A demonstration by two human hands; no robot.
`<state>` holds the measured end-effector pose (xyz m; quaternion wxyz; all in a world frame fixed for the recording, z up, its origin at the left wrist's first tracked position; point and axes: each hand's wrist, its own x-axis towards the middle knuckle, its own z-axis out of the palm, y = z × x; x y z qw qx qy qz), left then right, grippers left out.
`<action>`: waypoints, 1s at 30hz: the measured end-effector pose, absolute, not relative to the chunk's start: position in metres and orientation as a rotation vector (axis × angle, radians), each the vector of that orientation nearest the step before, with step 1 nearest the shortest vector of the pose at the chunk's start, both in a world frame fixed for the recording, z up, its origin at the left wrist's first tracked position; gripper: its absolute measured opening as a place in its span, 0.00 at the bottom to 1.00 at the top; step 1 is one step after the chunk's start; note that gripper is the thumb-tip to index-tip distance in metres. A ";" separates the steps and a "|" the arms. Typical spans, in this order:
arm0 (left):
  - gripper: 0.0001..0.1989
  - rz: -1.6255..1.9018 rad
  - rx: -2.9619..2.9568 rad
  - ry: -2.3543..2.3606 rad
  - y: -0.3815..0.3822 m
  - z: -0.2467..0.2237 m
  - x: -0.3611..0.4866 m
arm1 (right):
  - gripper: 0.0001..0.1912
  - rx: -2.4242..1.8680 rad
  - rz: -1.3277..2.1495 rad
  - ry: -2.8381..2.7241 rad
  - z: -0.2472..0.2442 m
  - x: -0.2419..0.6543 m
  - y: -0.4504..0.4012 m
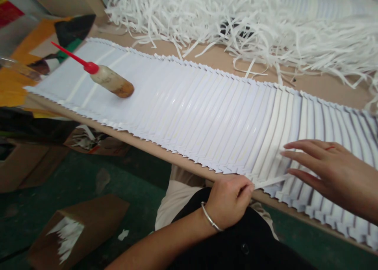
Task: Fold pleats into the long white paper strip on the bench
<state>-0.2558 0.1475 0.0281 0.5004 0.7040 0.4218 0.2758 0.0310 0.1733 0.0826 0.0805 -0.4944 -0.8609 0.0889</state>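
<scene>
My left hand [228, 199], with a bracelet on its wrist, is closed at the table's front edge and pinches one end of a narrow white strip [270, 181]. The strip runs right toward my right hand [321, 167], whose fingers are apart above the row of overlapping white sheets [218, 116]. Whether those fingertips touch the strip is hard to make out. Similar strips lie along several sheets near my right hand, and shiny wet-looking lines mark the sheets further left. A squeeze bottle [110, 81] with a red nozzle and brownish contents lies on the sheets at the left.
A large tangled heap of white strips [251, 21] covers the back of the table [159, 45]. On the green floor stands an open cardboard box [97, 218] with white scraps inside. Orange and yellow packaging [17, 73] lies at the far left.
</scene>
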 end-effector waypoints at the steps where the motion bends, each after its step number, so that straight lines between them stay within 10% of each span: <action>1: 0.10 0.677 1.699 1.022 0.148 0.028 -0.255 | 0.18 -1.408 0.286 -2.619 0.083 0.018 0.172; 12: 0.06 0.636 1.650 1.063 0.146 0.020 -0.271 | 0.04 -1.364 0.623 -2.780 0.059 -0.007 0.159; 30: 0.08 0.416 2.412 0.887 0.141 0.011 -0.259 | 0.08 -1.246 0.605 -2.741 0.064 -0.026 0.129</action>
